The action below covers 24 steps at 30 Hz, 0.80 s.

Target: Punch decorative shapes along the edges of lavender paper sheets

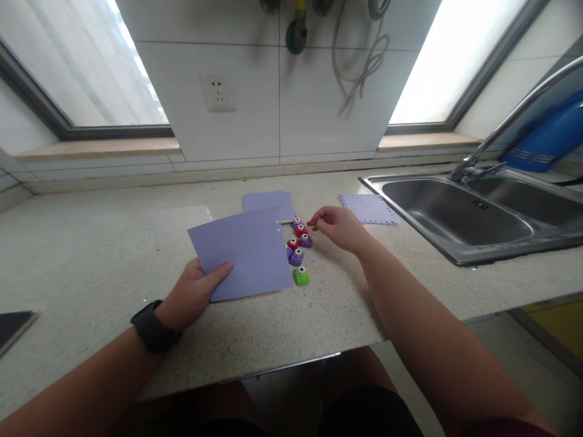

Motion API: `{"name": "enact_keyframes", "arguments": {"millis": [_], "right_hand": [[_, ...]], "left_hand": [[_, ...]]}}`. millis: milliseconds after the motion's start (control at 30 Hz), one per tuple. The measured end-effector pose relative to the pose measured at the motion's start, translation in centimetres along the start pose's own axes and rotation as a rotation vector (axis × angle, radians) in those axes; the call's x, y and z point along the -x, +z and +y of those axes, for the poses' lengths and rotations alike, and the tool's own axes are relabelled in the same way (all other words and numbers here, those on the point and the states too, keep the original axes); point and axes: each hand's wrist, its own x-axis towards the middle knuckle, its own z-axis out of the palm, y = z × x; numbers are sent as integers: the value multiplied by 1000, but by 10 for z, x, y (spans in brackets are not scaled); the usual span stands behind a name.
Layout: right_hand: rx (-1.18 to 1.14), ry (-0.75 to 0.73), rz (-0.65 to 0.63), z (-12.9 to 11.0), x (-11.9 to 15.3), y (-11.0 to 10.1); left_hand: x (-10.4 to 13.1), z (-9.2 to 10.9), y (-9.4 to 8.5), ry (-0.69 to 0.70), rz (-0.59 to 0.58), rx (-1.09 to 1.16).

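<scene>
My left hand (194,291) grips a light purple sheet of paper (241,255) by its lower left edge, thumb on top. Small notches show near the sheet's upper right corner. Just right of the sheet stands a cluster of small craft punches: a red punch (301,230), a purple punch (297,257) and others partly hidden by the paper. A green punch (301,276) sits nearest me. My right hand (337,227) hovers beside the far punches, fingers loosely bent and apart, with nothing visible in them.
Behind lies a stack of plain purple sheets (268,201). Sheets with punched edges (368,208) lie right, near the steel sink (437,206) and its faucet (514,115). Tiny paper bits (321,282) dot the counter. A dark flat object (16,328) is at far left.
</scene>
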Motion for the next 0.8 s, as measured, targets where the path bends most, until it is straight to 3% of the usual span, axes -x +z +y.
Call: {"name": "enact_keyframes", "arguments": {"millis": [267,567,800], "right_hand": [[-106,-23,4,-2,-1,1],[-798,192,-76,-18,1,1],[-960,258,-111,-18,0,4]], "left_hand": [[0,0,1,5,-15,7],[0,1,2,9,0,3],[-2,-1,0,15,0,-11]]}}
